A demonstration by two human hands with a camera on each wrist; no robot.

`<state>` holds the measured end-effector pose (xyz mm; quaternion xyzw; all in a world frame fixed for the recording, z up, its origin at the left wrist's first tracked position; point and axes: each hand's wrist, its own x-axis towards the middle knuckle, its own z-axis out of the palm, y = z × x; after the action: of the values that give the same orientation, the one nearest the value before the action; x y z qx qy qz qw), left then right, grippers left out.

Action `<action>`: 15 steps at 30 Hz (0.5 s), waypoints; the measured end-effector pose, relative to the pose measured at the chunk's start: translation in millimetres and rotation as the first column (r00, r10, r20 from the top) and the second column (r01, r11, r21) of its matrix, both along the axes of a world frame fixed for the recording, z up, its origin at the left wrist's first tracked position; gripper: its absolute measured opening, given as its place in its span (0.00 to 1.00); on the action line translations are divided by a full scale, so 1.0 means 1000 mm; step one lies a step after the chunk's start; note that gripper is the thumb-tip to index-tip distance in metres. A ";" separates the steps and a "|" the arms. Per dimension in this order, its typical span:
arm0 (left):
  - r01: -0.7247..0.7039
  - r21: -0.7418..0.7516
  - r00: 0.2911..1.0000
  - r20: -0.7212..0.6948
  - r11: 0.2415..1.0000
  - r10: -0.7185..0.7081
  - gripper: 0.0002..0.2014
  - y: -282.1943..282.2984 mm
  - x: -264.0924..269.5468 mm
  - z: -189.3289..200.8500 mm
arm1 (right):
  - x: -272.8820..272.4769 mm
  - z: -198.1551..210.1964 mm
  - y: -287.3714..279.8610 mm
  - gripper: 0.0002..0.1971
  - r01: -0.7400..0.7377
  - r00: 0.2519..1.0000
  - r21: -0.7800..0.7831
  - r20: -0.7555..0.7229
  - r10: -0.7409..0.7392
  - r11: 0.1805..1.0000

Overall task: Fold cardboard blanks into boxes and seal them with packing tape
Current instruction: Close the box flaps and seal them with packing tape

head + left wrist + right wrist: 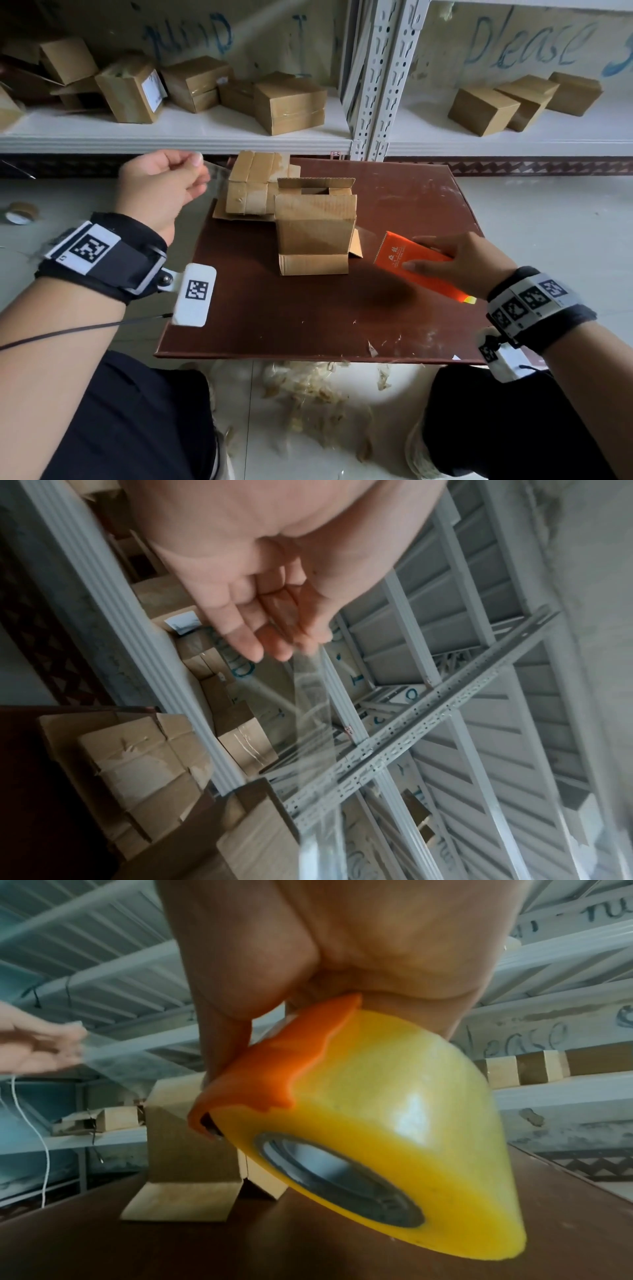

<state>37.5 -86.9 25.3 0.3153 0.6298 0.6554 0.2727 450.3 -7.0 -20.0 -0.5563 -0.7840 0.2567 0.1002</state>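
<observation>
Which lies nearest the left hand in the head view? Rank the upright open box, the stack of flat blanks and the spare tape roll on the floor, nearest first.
From the left hand:
1. Stack of flat blanks, just right.
2. Upright open box, further right on the board.
3. Spare tape roll, far left on the floor.

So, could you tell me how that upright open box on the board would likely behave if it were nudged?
The open box is probably light: thin, empty cardboard. It stands tall on loose splayed bottom flaps, so it would likely tip or slide easily. Neither hand steadies it.
</observation>
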 end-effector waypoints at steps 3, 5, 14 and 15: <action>0.094 0.033 0.994 0.052 0.995 -0.096 0.03 -0.005 0.017 0.004 | -0.005 -0.016 0.009 0.31 0.051 0.994 -0.019 0.095 -0.049 0.999; 0.143 0.063 0.987 0.068 0.988 -0.148 0.03 -0.009 0.027 0.007 | -0.009 -0.022 0.013 0.31 0.089 0.989 -0.002 0.120 -0.088 0.996; 0.485 0.140 0.874 -0.093 0.863 -0.476 0.05 -0.034 0.080 0.027 | -0.023 -0.039 0.030 0.27 0.198 0.966 0.013 0.165 -0.198 0.980; 0.519 0.135 0.854 -0.106 0.844 -0.509 0.05 -0.036 0.086 0.026 | -0.024 -0.040 0.032 0.27 0.208 0.963 0.012 0.173 -0.206 0.978</action>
<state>123.2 -122.9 51.7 0.5144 0.4769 0.5955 0.3916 426.8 25.3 -60.5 -0.6557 -0.7264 0.1980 0.0561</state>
